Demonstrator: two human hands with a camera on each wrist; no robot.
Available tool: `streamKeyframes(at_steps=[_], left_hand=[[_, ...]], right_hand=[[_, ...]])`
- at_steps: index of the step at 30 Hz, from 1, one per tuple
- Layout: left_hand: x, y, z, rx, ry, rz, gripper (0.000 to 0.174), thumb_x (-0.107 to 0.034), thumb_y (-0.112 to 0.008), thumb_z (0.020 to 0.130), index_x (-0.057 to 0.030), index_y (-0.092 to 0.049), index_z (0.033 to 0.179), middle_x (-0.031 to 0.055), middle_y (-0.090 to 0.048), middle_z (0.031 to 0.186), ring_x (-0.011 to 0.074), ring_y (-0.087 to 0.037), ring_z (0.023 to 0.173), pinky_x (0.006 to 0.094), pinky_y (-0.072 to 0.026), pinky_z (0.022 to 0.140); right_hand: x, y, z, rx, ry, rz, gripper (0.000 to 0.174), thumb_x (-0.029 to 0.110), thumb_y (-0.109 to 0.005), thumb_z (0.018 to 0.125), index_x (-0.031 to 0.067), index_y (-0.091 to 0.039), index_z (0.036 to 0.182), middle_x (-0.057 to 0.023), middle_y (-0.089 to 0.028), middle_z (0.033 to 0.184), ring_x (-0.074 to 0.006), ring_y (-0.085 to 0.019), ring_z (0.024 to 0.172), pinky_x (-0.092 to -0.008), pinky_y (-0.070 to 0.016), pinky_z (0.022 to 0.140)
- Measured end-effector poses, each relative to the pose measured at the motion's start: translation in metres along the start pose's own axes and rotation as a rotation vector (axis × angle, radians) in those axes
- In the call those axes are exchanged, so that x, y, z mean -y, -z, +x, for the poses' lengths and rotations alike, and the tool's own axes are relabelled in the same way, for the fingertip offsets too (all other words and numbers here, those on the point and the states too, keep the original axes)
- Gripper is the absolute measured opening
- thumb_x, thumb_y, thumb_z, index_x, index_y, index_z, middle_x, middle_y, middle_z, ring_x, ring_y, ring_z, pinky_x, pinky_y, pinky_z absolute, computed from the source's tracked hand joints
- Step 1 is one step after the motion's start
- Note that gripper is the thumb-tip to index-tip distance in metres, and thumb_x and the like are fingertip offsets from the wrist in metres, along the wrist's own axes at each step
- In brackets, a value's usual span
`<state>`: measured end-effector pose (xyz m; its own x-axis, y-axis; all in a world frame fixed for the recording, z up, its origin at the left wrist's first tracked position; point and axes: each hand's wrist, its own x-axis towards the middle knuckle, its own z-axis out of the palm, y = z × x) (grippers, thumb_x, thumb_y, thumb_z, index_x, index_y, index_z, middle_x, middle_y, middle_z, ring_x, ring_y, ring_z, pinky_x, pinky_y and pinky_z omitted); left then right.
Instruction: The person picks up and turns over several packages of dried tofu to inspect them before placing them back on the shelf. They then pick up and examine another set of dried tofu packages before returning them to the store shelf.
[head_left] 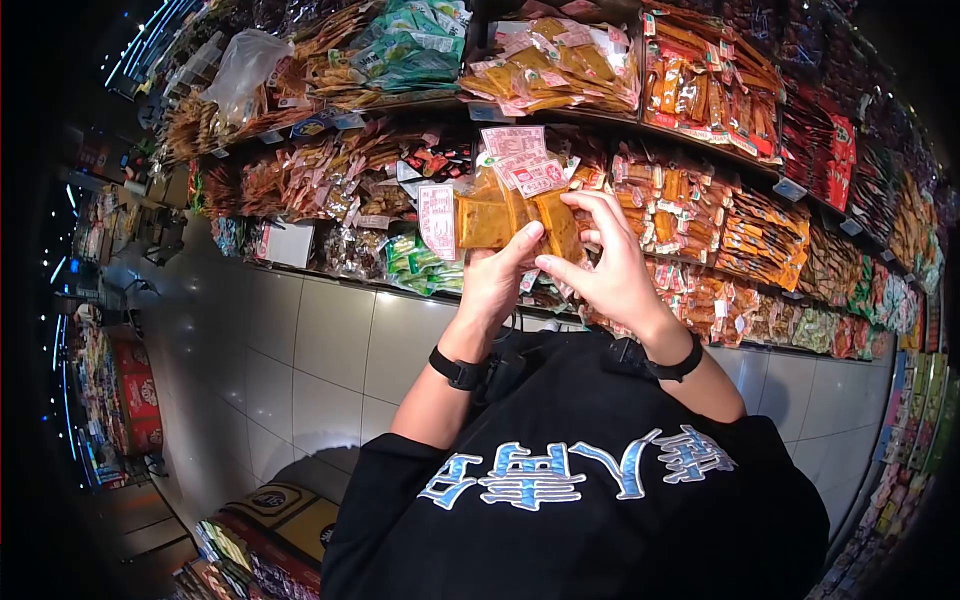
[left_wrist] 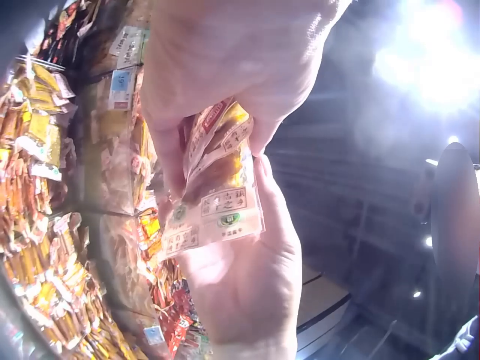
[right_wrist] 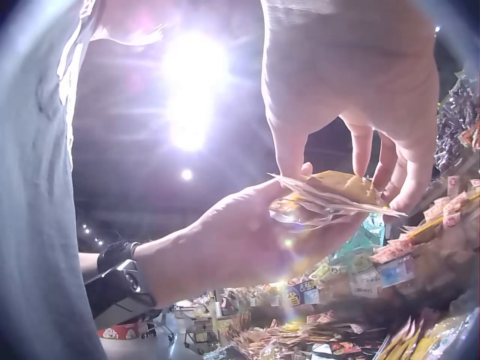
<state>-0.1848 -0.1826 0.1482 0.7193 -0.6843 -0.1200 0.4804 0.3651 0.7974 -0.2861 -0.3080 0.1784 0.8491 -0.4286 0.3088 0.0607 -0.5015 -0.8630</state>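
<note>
Several flat, clear snack packets [head_left: 485, 222] with golden-brown slabs inside and pink-and-white printed ends are fanned out in front of the chest. My left hand [head_left: 498, 285] grips them from below, its thumb pressed across the front; its other fingers are mostly hidden behind. At the right side, my right hand [head_left: 615, 275] pinches the rightmost packet between thumb and fingertips. The right wrist view shows the stacked packet edges [right_wrist: 337, 191] between that thumb and the fingers. White printed ends of the packets [left_wrist: 225, 221] hang between both hands in the left wrist view.
Tiered shelf bins of packaged snacks stand ahead, with orange packets [head_left: 765, 235], green-blue packets [head_left: 410, 45] and red packets [head_left: 835, 150]. A clear plastic bag [head_left: 248, 70] lies at upper left. Tiled floor [head_left: 330, 340] shows below, and boxed goods [head_left: 285, 510] stand at lower left.
</note>
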Motion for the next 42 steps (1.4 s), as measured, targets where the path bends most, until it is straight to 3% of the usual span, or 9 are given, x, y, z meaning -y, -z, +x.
streamKeyframes(at_steps=[3, 8, 9, 17, 22, 29, 33, 38, 42], left_hand=[[0.002, 0.002, -0.003, -0.003, -0.008, -0.017, 0.044, -0.009, -0.067, 0.089, -0.0008, -0.049, 0.129, 0.0101, -0.061, 0.118, 0.018, -0.063, 0.103, 0.0318, -0.0532, 0.085], [0.0, 0.014, -0.007, -0.045, -0.008, -0.074, 0.041, -0.005, -0.064, 0.089, 0.0001, -0.05, 0.127, 0.0106, -0.061, 0.118, 0.0181, -0.063, 0.101, 0.0331, -0.0536, 0.085], [-0.001, 0.014, -0.011, -0.058, -0.006, -0.093, 0.04, -0.004, -0.064, 0.089, 0.0007, -0.051, 0.126, 0.0109, -0.061, 0.118, 0.0183, -0.063, 0.101, 0.0335, -0.0538, 0.085], [-0.02, 0.036, -0.032, 0.01, 0.049, -0.035, 0.045, -0.012, -0.059, 0.091, 0.006, -0.047, 0.131, 0.019, -0.062, 0.119, 0.0272, -0.064, 0.106, 0.0428, -0.0545, 0.091], [-0.044, 0.041, -0.058, 0.127, 0.018, 0.01, 0.048, -0.019, -0.049, 0.095, 0.0085, -0.042, 0.133, 0.0261, -0.06, 0.119, 0.0329, -0.063, 0.109, 0.0434, -0.0539, 0.092], [-0.069, 0.094, -0.126, 0.015, -0.082, 0.009, 0.046, -0.014, -0.052, 0.094, 0.0072, -0.043, 0.133, 0.0206, -0.058, 0.125, 0.0287, -0.062, 0.11, 0.0437, -0.0532, 0.093], [-0.084, 0.132, -0.175, -0.004, -0.083, -0.078, 0.043, -0.007, -0.054, 0.093, 0.0048, -0.043, 0.134, 0.0169, -0.058, 0.126, 0.0258, -0.06, 0.114, 0.042, -0.0522, 0.095], [-0.098, 0.177, -0.25, -0.119, -0.054, -0.031, 0.042, -0.01, -0.052, 0.093, 0.0071, -0.045, 0.131, 0.0192, -0.059, 0.122, 0.027, -0.063, 0.108, 0.0402, -0.054, 0.092], [-0.101, 0.206, -0.303, -0.146, -0.014, -0.085, 0.04, -0.001, -0.059, 0.09, 0.0027, -0.048, 0.128, 0.0122, -0.06, 0.12, 0.0207, -0.062, 0.106, 0.0343, -0.0519, 0.092]], right_hand=[[-0.014, -0.002, -0.007, -0.001, -0.085, 0.2, 0.061, 0.018, -0.082, 0.074, 0.0027, -0.051, 0.124, -0.0113, -0.05, 0.122, -0.0237, -0.054, 0.112, -0.034, -0.0489, 0.089], [-0.008, -0.002, -0.014, -0.064, -0.32, 0.818, 0.053, 0.0, -0.044, 0.085, -0.0021, -0.036, 0.137, -0.0136, -0.05, 0.129, -0.0217, -0.051, 0.119, -0.0347, -0.0394, 0.103], [-0.011, -0.001, -0.014, -0.056, -0.298, 0.855, 0.061, 0.006, -0.041, 0.082, -0.0039, -0.032, 0.141, -0.0191, -0.049, 0.133, -0.0291, -0.054, 0.12, -0.0416, -0.0453, 0.1], [-0.002, -0.003, -0.029, -0.022, -0.335, 1.375, 0.05, 0.018, -0.035, 0.091, 0.0, -0.035, 0.138, -0.0263, -0.057, 0.123, -0.0349, -0.061, 0.109, -0.0463, -0.0496, 0.096], [0.015, -0.025, -0.036, 0.004, -0.346, 1.483, 0.05, 0.02, -0.035, 0.092, 0.0009, -0.035, 0.139, -0.0242, -0.052, 0.131, -0.0367, -0.057, 0.116, -0.0498, -0.049, 0.098], [0.056, -0.086, -0.058, 0.118, -0.35, 1.36, 0.054, 0.024, -0.036, 0.092, -0.0021, -0.034, 0.14, -0.0262, -0.047, 0.136, -0.0382, -0.052, 0.122, -0.0505, -0.0461, 0.101], [0.084, -0.128, -0.083, 0.165, -0.344, 1.301, 0.048, 0.01, -0.04, 0.091, -0.0031, -0.034, 0.138, -0.0245, -0.051, 0.131, -0.0345, -0.056, 0.118, -0.0477, -0.0491, 0.099], [0.116, -0.193, -0.131, 0.15, -0.364, 1.103, 0.038, 0.003, -0.05, 0.09, -0.0033, -0.048, 0.128, -0.0127, -0.061, 0.12, -0.0205, -0.06, 0.111, -0.0317, -0.046, 0.098], [0.133, -0.238, -0.174, 0.192, -0.416, 1.153, 0.037, 0.007, -0.062, 0.09, -0.0012, -0.051, 0.124, -0.0072, -0.061, 0.118, -0.0114, -0.059, 0.105, -0.0285, -0.0459, 0.094]])
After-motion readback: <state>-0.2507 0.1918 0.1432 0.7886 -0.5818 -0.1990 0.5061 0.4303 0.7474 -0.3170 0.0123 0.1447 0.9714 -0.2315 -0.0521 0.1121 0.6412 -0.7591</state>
